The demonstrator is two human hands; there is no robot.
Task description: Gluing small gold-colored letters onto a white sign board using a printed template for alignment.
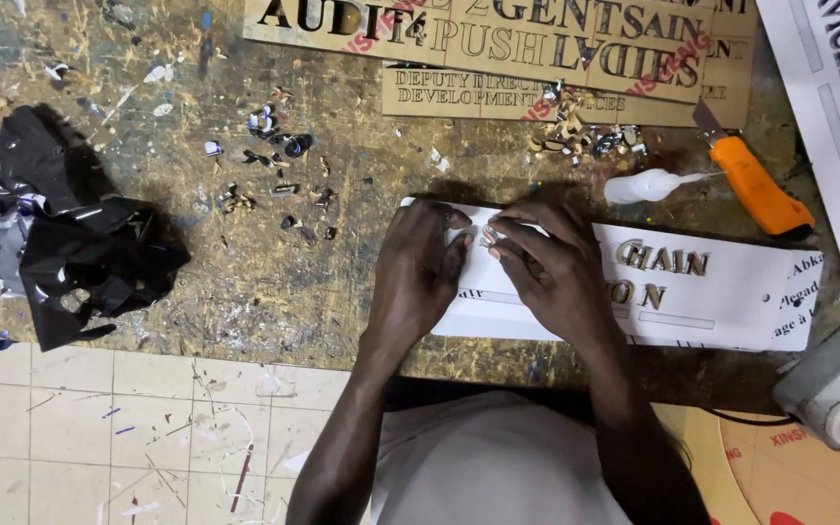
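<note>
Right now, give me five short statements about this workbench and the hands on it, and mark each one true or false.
1. Both hands rest on the white sign plate. True: the left hand and the right hand lie on its left part.
2. The orange utility knife is held in the right hand. False: it lies on the bench, apart from both hands.
3. A small white glue bottle lies beside the knife. True.
4. Crumpled black plastic covers the sign plate. False: it lies far to the left on the workbench.
5. Gold letters already sit on the plate. True.
</note>
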